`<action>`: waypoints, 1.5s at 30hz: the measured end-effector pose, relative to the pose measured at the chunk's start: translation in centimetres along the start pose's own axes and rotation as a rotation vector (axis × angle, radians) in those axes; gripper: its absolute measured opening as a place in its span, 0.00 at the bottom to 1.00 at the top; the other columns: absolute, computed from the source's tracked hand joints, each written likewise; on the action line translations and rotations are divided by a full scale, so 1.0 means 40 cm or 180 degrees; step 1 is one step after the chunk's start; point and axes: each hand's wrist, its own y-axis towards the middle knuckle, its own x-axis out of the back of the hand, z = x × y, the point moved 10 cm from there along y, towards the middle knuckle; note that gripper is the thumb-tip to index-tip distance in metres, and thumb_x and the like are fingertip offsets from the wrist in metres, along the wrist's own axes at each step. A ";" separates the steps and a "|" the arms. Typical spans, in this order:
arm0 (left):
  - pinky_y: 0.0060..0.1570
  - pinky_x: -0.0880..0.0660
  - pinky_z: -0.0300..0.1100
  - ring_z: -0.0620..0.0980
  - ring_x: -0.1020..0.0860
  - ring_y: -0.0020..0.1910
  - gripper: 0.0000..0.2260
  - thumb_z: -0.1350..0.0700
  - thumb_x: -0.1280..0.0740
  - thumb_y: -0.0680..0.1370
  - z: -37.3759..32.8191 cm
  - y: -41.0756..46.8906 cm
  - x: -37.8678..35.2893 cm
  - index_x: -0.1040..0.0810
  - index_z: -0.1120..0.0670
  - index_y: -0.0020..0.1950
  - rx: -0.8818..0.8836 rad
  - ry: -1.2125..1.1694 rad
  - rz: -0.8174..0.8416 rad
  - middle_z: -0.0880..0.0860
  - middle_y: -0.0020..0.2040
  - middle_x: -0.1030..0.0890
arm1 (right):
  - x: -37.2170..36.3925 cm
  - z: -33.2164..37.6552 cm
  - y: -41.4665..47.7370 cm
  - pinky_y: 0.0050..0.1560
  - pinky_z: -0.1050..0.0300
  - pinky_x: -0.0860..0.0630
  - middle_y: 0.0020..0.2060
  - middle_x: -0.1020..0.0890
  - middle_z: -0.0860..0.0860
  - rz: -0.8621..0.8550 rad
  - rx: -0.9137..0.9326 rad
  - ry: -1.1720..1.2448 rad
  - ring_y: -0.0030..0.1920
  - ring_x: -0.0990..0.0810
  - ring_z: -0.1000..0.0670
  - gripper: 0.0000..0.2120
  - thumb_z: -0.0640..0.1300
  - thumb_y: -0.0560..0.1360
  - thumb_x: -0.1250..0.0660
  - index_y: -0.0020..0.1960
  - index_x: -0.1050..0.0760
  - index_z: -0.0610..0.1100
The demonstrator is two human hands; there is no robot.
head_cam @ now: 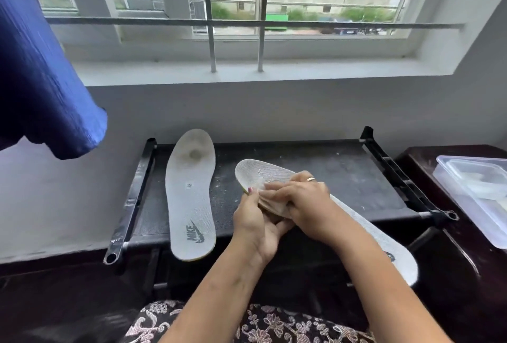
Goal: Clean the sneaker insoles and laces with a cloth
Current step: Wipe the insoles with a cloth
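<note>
The right hand [304, 203] grasps a folded beige cloth [267, 201] and presses it onto the held insole [255, 172], which the left hand [255, 222] clasps by its edge, tilted above the black rack [329, 175]. The step looks like wiping this insole; next, firm strokes toward the heel. Count: two insoles, the second insole [190, 197] flat on the rack; one cloth; no laces visible.

Left hand [255, 223], right hand [307, 203], both curled
</note>
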 end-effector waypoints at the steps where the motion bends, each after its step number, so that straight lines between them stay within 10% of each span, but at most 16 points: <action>1: 0.30 0.20 0.45 0.56 0.19 0.46 0.23 0.48 0.52 0.84 -0.002 0.002 0.001 0.28 0.62 0.65 0.0003 -0.0002 -0.0014 0.63 0.56 0.20 | 0.001 0.000 0.003 0.62 0.53 0.38 0.66 0.28 0.66 0.0045 0.0008 0.0047 0.63 0.35 0.53 0.15 0.52 0.80 0.41 0.64 0.28 0.65; 9: 0.34 0.19 0.45 0.60 0.20 0.54 0.22 0.49 0.49 0.83 -0.001 0.031 0.014 0.30 0.62 0.68 -0.0009 -0.0046 -0.0131 0.64 0.62 0.23 | -0.017 0.017 -0.009 0.69 0.50 0.36 0.67 0.25 0.56 -0.0122 0.0219 0.0580 0.69 0.32 0.54 0.22 0.56 0.73 0.38 0.67 0.27 0.57; 16: 0.30 0.20 0.47 0.54 0.18 0.38 0.19 0.50 0.50 0.84 -0.001 0.010 0.008 0.30 0.61 0.65 -0.0040 0.0074 -0.0093 0.60 0.47 0.18 | 0.030 -0.003 -0.017 0.49 0.56 0.25 0.42 0.18 0.54 -0.0797 0.0085 0.0762 0.46 0.21 0.54 0.09 0.35 0.72 0.35 0.44 0.20 0.47; 25: 0.37 0.20 0.54 0.58 0.20 0.50 0.17 0.50 0.48 0.83 -0.006 -0.010 -0.006 0.28 0.57 0.63 -0.0069 0.0243 -0.0058 0.60 0.54 0.20 | 0.086 -0.090 -0.027 0.50 0.48 0.23 0.47 0.17 0.47 -0.1869 -0.0522 0.0448 0.50 0.21 0.44 0.18 0.33 0.76 0.38 0.62 0.24 0.48; 36: 0.39 0.20 0.54 0.56 0.19 0.45 0.16 0.51 0.49 0.83 -0.008 -0.009 -0.014 0.28 0.58 0.62 -0.0151 0.0455 0.0121 0.59 0.51 0.19 | 0.052 -0.022 -0.012 0.51 0.73 0.28 0.47 0.16 0.52 -0.0985 0.0081 0.1120 0.48 0.20 0.57 0.10 0.35 0.73 0.32 0.49 0.15 0.45; 45: 0.41 0.20 0.55 0.58 0.20 0.54 0.14 0.51 0.49 0.83 0.029 -0.021 -0.053 0.25 0.50 0.60 -0.0068 0.0689 0.0452 0.56 0.53 0.18 | 0.081 -0.058 -0.020 0.60 0.62 0.31 0.59 0.20 0.48 -0.1581 -0.0166 0.0704 0.61 0.24 0.46 0.17 0.37 0.77 0.42 0.62 0.22 0.41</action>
